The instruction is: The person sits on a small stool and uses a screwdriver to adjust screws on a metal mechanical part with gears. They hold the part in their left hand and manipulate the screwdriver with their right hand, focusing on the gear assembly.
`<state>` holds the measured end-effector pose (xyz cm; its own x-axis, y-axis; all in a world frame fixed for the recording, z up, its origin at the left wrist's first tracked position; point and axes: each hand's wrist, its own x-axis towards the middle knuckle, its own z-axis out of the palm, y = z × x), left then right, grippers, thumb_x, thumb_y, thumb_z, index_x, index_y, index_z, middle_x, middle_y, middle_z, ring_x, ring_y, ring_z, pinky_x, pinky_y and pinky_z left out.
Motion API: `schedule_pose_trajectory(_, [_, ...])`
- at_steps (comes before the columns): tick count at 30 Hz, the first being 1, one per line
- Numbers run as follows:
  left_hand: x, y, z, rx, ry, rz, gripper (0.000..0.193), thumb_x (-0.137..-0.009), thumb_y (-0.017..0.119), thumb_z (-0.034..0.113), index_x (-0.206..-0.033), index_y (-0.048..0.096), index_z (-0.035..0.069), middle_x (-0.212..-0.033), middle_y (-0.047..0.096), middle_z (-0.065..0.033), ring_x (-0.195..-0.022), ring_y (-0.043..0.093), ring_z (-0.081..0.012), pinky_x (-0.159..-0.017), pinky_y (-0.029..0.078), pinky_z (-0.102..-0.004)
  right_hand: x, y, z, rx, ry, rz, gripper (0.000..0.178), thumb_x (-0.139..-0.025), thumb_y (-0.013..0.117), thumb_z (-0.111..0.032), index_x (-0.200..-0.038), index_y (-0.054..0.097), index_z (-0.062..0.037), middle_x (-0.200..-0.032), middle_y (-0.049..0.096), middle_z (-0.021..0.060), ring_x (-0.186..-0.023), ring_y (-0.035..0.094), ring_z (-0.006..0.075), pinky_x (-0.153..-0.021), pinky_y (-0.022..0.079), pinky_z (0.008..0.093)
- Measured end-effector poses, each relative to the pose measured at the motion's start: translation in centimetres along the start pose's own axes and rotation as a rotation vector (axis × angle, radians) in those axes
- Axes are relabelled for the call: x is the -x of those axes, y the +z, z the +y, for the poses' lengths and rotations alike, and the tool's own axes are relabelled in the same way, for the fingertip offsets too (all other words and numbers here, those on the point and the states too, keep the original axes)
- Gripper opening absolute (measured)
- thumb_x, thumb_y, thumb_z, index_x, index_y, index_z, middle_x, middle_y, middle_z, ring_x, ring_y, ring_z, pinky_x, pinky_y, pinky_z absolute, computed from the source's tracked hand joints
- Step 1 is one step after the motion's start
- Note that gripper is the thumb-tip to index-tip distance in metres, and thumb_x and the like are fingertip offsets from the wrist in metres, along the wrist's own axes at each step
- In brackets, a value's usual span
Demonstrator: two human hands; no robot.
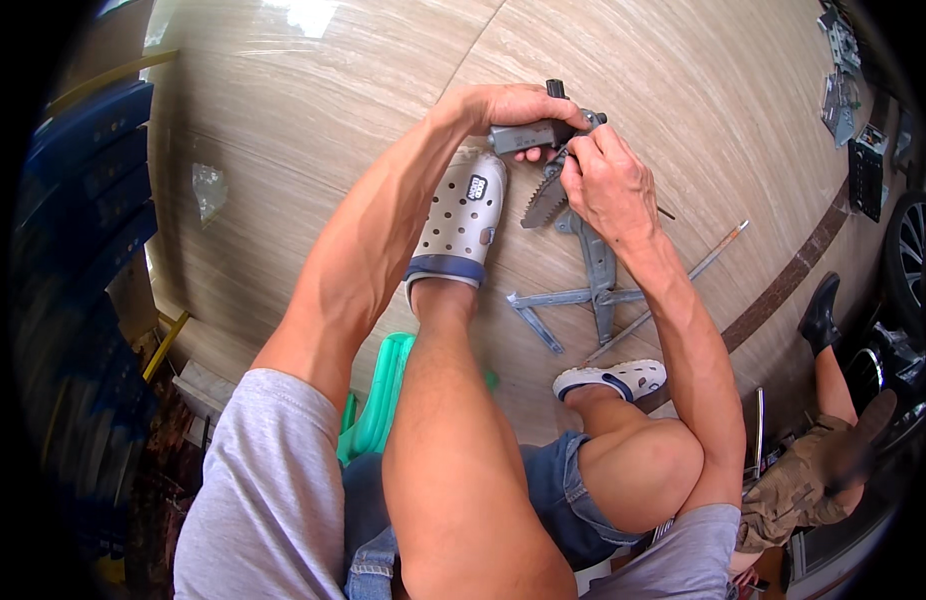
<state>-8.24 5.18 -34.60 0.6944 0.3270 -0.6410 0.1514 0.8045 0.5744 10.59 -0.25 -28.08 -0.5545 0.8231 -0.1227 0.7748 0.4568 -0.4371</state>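
Observation:
My left hand [518, 108] is wrapped round a grey cylindrical electric motor [523, 138] with a black connector on top. The motor sits at the upper end of a metal window regulator, whose curved toothed gear plate [546, 203] points down and left. Beside the motor, the fingers of my right hand [613, 180] are closed on the regulator's upper end; the exact spot they pinch is hidden. Crossed grey regulator arms [595, 262] reach down to the tiled floor. A thin dark rod [666, 213] pokes out from behind my right wrist.
A long slim metal rail [673, 290] lies slanting across the floor. My white clog [463, 215] is just left of the regulator. Green plastic [383, 395] shows beside my leg. Blue stacked items [93, 180] line the left; metal parts [840, 90], a wheel [913, 250] and another person [808, 480] are right.

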Motion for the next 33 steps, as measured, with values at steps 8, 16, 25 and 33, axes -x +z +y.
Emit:
schedule_pose_trajectory(8, [0.07,0.01,0.04,0.01,-0.005,-0.002,0.04,-0.092,0.065,0.044,-0.087,0.067,0.005,-0.07,0.066,-0.0061,-0.049,0.06,-0.0108,-0.041,0.049,-0.025,0.3,0.11,0.04,-0.017,0.015,0.032,0.012,-0.084,0.071,-0.012,-0.087,0.063,-0.0025,-0.091,0.058,0.0123,-0.086,0.067,0.0317,-0.069,0.058,0.0448])
schedule_pose_trajectory(16, [-0.11,-0.33,-0.27,0.009,-0.004,-0.005,0.04,-0.092,0.065,0.044,-0.087,0.067,0.005,-0.069,0.066,-0.0052,-0.05,0.06,-0.0106,-0.041,0.049,-0.0249,0.06,0.28,0.14,0.02,0.028,0.006,0.02,-0.089,0.072,-0.02,-0.085,0.064,-0.0026,-0.091,0.058,0.0127,-0.085,0.067,0.0324,-0.069,0.058,0.045])
schedule_pose_trajectory(25, [0.03,-0.13,-0.05,0.023,-0.004,-0.021,0.039,-0.093,0.065,0.043,-0.087,0.067,0.005,-0.068,0.065,-0.0043,-0.05,0.06,-0.0103,-0.042,0.049,-0.0244,0.1,0.2,0.5,-0.039,0.04,-0.009,0.016,-0.089,0.071,-0.017,-0.086,0.064,-0.0032,-0.091,0.058,0.0118,-0.087,0.066,0.0318,-0.07,0.057,0.0454])
schedule_pose_trajectory(33, [0.04,-0.06,0.0,0.023,-0.011,-0.027,0.041,-0.092,0.064,0.044,-0.089,0.068,0.004,-0.072,0.065,-0.0049,-0.051,0.059,-0.0101,-0.042,0.048,-0.0244,-0.24,-0.01,0.11,-0.006,0.006,-0.009,0.012,-0.087,0.069,-0.012,-0.086,0.062,-0.0023,-0.091,0.058,0.0121,-0.087,0.066,0.0309,-0.071,0.057,0.0445])
